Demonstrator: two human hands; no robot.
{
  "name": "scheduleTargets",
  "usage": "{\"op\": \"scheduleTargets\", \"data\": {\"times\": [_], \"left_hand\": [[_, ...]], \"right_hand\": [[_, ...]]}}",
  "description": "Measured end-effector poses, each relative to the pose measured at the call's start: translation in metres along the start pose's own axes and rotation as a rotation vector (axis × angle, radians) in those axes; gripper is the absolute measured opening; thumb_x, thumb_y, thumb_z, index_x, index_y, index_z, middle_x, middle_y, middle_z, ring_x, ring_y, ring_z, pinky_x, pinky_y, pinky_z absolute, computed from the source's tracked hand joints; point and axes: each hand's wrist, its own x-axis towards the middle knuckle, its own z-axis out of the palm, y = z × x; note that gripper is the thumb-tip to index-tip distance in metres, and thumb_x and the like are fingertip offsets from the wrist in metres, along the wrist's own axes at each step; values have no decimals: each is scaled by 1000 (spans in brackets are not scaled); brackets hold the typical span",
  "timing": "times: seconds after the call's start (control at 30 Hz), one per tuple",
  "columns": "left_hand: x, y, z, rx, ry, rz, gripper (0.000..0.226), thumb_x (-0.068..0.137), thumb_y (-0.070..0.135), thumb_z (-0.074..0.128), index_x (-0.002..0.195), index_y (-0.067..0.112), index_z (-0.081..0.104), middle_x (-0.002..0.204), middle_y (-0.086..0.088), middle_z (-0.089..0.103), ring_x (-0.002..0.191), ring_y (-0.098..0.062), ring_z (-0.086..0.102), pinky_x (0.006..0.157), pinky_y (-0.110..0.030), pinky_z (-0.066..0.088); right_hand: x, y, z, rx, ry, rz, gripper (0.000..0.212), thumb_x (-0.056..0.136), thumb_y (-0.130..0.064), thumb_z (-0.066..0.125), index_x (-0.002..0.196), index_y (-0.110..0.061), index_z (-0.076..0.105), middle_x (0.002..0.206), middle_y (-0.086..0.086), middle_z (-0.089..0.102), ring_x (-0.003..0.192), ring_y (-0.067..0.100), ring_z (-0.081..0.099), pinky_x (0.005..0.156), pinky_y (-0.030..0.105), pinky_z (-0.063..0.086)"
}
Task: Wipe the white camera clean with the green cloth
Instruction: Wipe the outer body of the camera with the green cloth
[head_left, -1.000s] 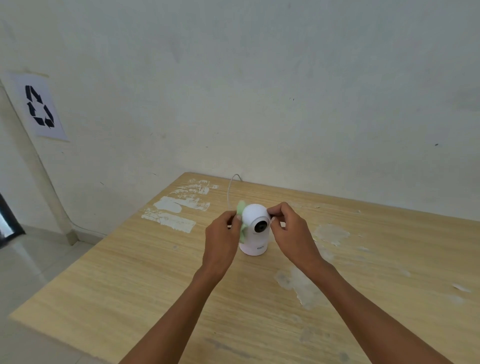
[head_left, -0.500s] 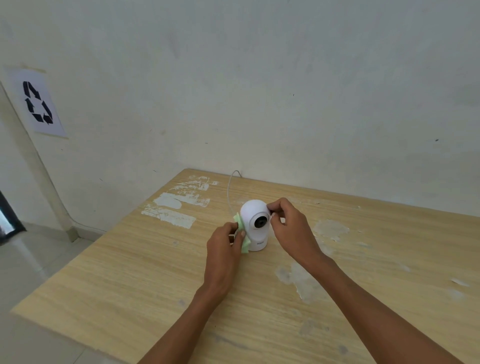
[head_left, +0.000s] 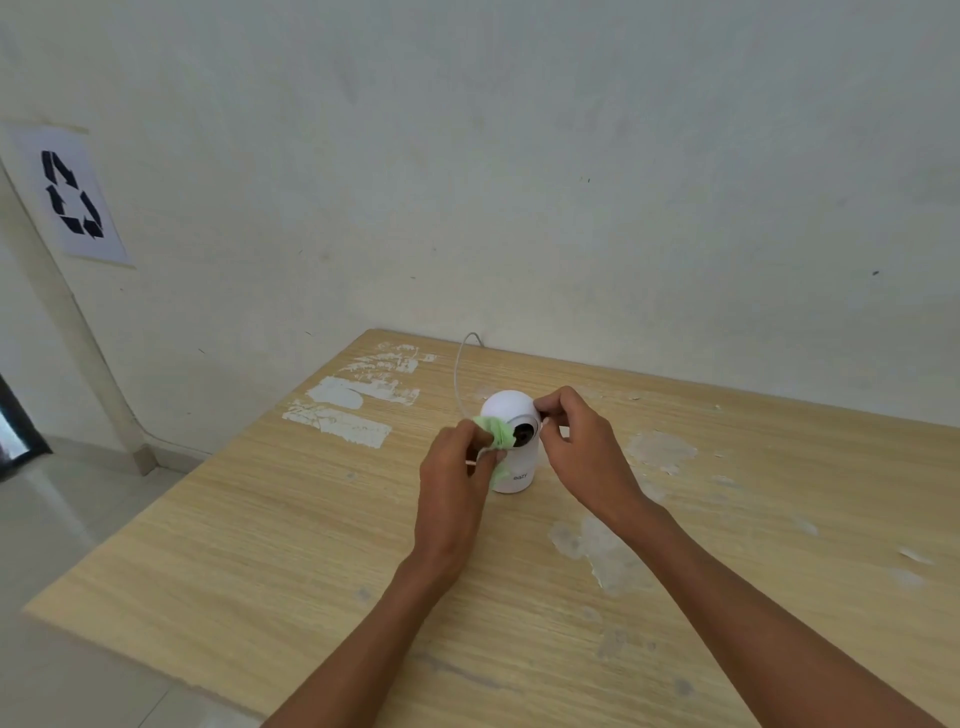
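Note:
A small white camera (head_left: 511, 407) with a round head and a dark lens stands upright on the wooden table (head_left: 291, 519). My left hand (head_left: 453, 478) pinches a crumpled green cloth (head_left: 497, 435) and presses it against the left front of the camera's head, just beside the lens. My right hand (head_left: 582, 452) holds the right side of the head with thumb and fingertips. The camera's lower left side is hidden behind the cloth and my left hand.
A thin white cable (head_left: 460, 371) loops from behind the camera toward the wall. White scraped patches (head_left: 353, 400) mark the tabletop at the left and right. The table's left edge drops to a tiled floor (head_left: 57, 519). A recycling sign (head_left: 70, 195) hangs on the wall.
My left hand went down the camera's left side with the cloth, then came back up and forward onto the head beside the lens. My right hand kept its hold.

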Motion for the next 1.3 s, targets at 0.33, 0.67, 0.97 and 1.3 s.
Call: {"op": "scheduleTargets", "data": {"times": [0.33, 0.67, 0.97, 1.3], "left_hand": [[-5, -16, -10, 49, -180, -82, 34, 91, -2, 71, 77, 27, 58, 91, 2, 68, 78, -7, 62, 68, -8, 48], [30, 6, -16, -106, 6, -30, 20, 103, 11, 59, 108, 21, 75, 96, 11, 75, 82, 6, 63, 72, -7, 47], [25, -13, -19, -15, -85, -174, 7, 98, 11, 66, 95, 13, 72, 84, 5, 73, 74, -3, 62, 64, -5, 46], [12, -9, -13, -18, -16, 14, 22, 94, 4, 70, 88, 24, 65, 94, 3, 68, 85, -2, 66, 71, -12, 53]], "right_hand": [[-1, -1, -1, 4, -9, -4, 16, 97, -8, 50, 102, -19, 61, 104, -7, 67, 95, 10, 62, 79, 25, 50], [1, -1, -2, 30, -38, -8, 12, 98, -12, 51, 98, -21, 60, 105, -8, 68, 98, 5, 63, 80, 26, 51], [9, 1, -2, 12, -80, -81, 28, 99, -25, 60, 126, -30, 67, 116, -6, 66, 96, -3, 62, 77, 3, 43], [21, -4, -5, 5, -117, -6, 23, 96, -28, 63, 116, -35, 70, 112, -10, 68, 94, -7, 60, 71, 6, 40]]}}
